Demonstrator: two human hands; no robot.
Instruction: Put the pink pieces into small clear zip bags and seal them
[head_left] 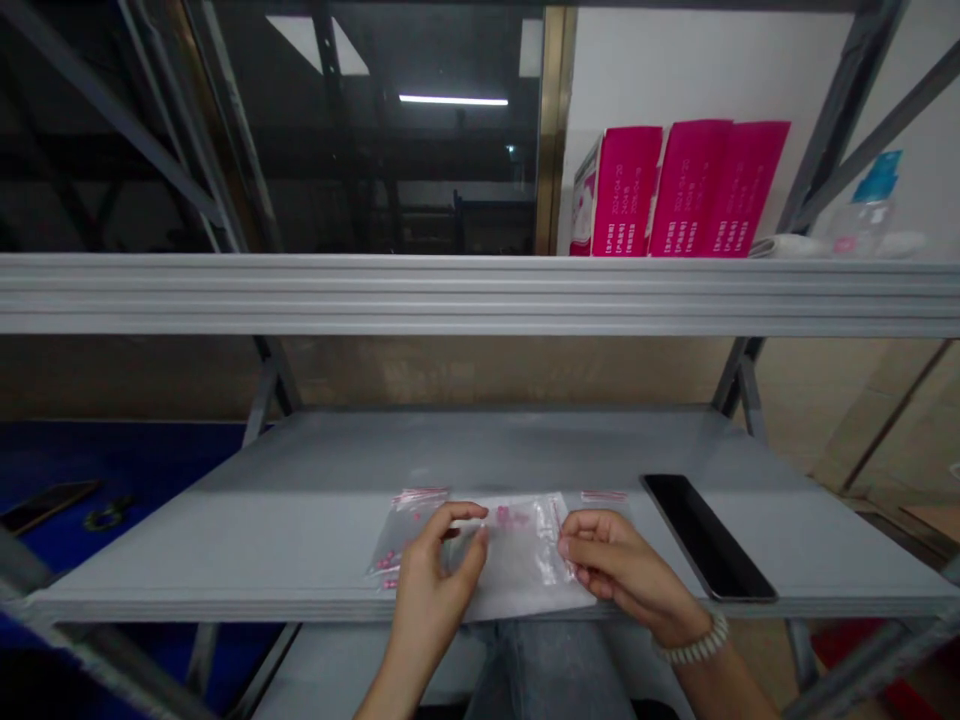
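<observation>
Both hands pinching a clear zip bag (525, 560).
Fingers of my left hand (439, 590) and right hand (622, 570) close narrowly on its edges, small pink pieces (502, 516) inside (too small to name), on a grey metal shelf (187, 560); a black tablet (709, 535) lies just beside; pink boxes (690, 190) stand on the shelf above.

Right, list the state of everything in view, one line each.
Clear bag, lying on the shelf, pink bits inside
Left hand, fingers closed on the bag
Right hand, pinching the bag's right side
Black phone, lying flat, screen dark
Pink boxes, upright on the upper shelf
</observation>
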